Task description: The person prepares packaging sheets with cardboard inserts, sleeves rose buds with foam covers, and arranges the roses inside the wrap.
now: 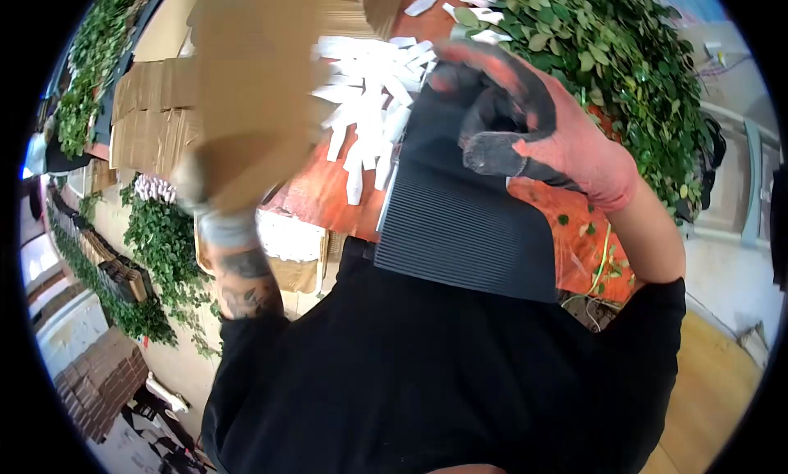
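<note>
My left hand (194,181), smeared by motion, grips the lower edge of a piece of brown cardboard (254,88). The cardboard is raised in front of me and blurred; it hides most of those fingers. My right hand (525,113) wears a pink glove with dark grey coated fingers. Its fingers are loosely bent, with thumb and index apart, and I see nothing between them. Under it lies a black ribbed mat (464,228), reaching from the red table (320,191) towards my body. Many white sleeve-like pieces (369,105) lie scattered left of the mat.
Stacks of folded brown cardboard (152,113) stand at the left. Leafy green stems (607,72) are heaped along the right of the table. More stems with pale wrapped heads (156,188) are at the lower left. A light-coloured frame (751,170) stands far right.
</note>
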Available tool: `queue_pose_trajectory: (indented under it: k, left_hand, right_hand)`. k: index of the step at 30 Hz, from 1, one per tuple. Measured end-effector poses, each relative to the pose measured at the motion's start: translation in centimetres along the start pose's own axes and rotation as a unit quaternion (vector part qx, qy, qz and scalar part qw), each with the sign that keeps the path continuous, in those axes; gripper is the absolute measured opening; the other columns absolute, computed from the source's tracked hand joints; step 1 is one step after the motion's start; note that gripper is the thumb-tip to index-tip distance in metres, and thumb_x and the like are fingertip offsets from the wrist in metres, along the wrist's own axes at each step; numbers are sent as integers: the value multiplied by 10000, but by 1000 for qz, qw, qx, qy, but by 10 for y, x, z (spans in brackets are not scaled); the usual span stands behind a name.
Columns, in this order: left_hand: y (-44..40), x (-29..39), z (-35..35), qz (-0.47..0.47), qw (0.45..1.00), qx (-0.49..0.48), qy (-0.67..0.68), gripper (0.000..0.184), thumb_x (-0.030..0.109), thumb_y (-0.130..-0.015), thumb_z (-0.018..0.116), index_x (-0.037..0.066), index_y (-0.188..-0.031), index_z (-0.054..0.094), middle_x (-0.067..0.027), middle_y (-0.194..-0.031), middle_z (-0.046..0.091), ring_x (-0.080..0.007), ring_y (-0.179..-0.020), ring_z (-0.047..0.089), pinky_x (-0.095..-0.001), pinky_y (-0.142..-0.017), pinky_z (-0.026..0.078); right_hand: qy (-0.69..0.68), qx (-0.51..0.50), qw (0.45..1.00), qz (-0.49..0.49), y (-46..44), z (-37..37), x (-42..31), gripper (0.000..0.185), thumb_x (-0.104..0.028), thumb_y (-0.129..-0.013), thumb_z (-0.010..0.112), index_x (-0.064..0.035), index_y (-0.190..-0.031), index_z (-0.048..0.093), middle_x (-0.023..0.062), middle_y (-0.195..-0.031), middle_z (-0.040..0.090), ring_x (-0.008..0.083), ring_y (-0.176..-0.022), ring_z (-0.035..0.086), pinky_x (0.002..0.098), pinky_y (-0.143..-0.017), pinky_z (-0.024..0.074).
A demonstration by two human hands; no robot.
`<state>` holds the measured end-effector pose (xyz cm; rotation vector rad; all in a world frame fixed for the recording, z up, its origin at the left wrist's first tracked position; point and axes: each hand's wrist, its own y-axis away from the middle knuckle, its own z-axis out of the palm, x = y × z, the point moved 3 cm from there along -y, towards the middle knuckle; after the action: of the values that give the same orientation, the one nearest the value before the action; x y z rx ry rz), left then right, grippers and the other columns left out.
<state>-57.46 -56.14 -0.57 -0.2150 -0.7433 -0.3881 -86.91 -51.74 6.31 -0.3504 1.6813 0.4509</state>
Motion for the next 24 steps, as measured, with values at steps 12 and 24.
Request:
queue_pose_trajectory:
  k: [12, 24]
  left_hand:
    - [-20, -106, 14, -54, 768, -334, -544, 697, -4, -649, 592, 57, -1328, 443, -151, -1373, 425, -304, -1325, 332, -398, -1087, 279]
    - [-34, -168, -19, -30, 728, -337, -596, 399, -3, -758, 484, 101, -1119, 618, -128, -972, 662, -282, -867, 642, -351, -787, 505]
  right_hand:
    - [559, 152, 810, -87, 65, -56, 12, 424, -181, -699, 704, -75, -1084, 565, 163, -1213, 535, 295, -1141, 519, 384, -964, 419]
    - [488, 280, 818, -122, 71, -58, 6, 414, -114, -679, 731, -42, -1061, 587, 166, -1040, 599, 325, -922, 608, 397, -821, 500]
